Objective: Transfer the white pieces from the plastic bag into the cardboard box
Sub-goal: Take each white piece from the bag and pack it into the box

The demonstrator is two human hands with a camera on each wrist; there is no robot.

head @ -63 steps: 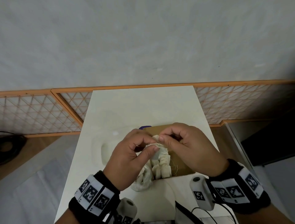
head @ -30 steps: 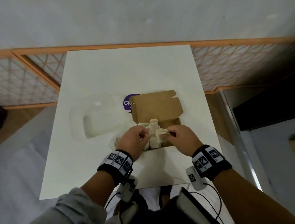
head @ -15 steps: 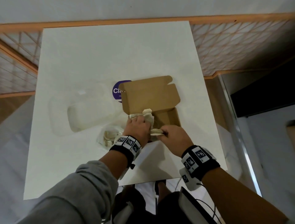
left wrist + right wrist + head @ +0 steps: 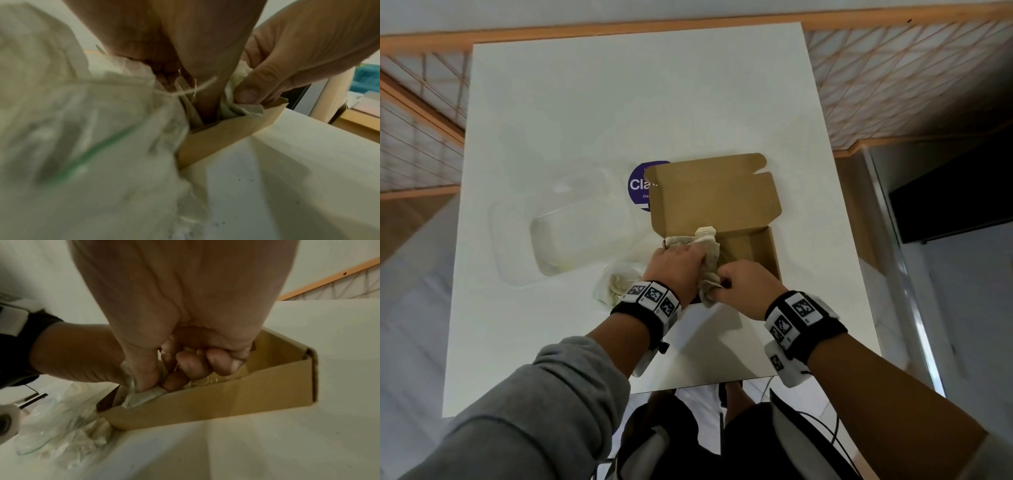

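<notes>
Over the near half of the white bench [image 4: 619,102] we work both hands at the open brown cardboard box [image 4: 748,246], its lid flap [image 4: 715,195] folded back and away from us; our left hand [image 4: 678,265] reaches into the box's left end, its grip curled into the crumpled off-white pieces [image 4: 705,240], though how the fingers close on them is hidden from us; our right hand [image 4: 746,284] pinches a fold of the same pale material between thumb [image 4: 245,94] and forefinger at the box's near wall [image 4: 205,404]; some pieces already sit inside the box, one poking up against the flap; the clear plastic bag [image 4: 616,284] with a green seal line [image 4: 98,149] lies crumpled just left of the box, touching its near-left corner, with pale pieces inside; a clear plastic lidded tub [image 4: 571,233] stands further left, near the bench's left edge; the box's right wall stands near the bench's right edge, while the far half of the bench lies open; a round purple sticker [image 4: 642,186] peeks from behind the flap, reading "Cla", the rest covered; black-and-white square markers show on both wristbands [image 4: 794,315].
</notes>
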